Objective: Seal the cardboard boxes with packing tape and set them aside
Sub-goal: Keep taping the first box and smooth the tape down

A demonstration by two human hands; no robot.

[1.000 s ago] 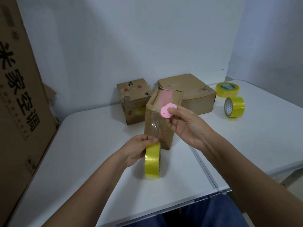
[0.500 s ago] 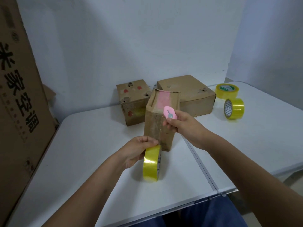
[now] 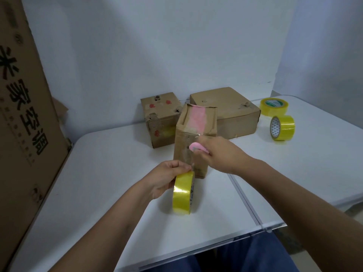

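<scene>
The step in hand looks like cutting the tape strip after a pass over the upright cardboard box (image 3: 193, 146), which stands on end near the middle of the white worktop (image 3: 98, 173) with a pink band across its top face. The left hand (image 3: 167, 179) curls its fingers over the top of a yellow packing tape roll (image 3: 183, 193) standing on edge just in front of the box, and a clear strip appears to run from the roll up the box's near face. The right hand (image 3: 218, 154) grips a small pink cutter (image 3: 197, 149), holding it against that near face above the roll. Whether the blade is touching the tape cannot be told. The next move likely calls for keeping the strip taut with the roll while drawing the cutter across it, then pressing the free end flat. Behind stand a smaller box (image 3: 160, 118) and a wide flat box (image 3: 233, 112); two more tape rolls (image 3: 280, 118) lie at the right.
</scene>
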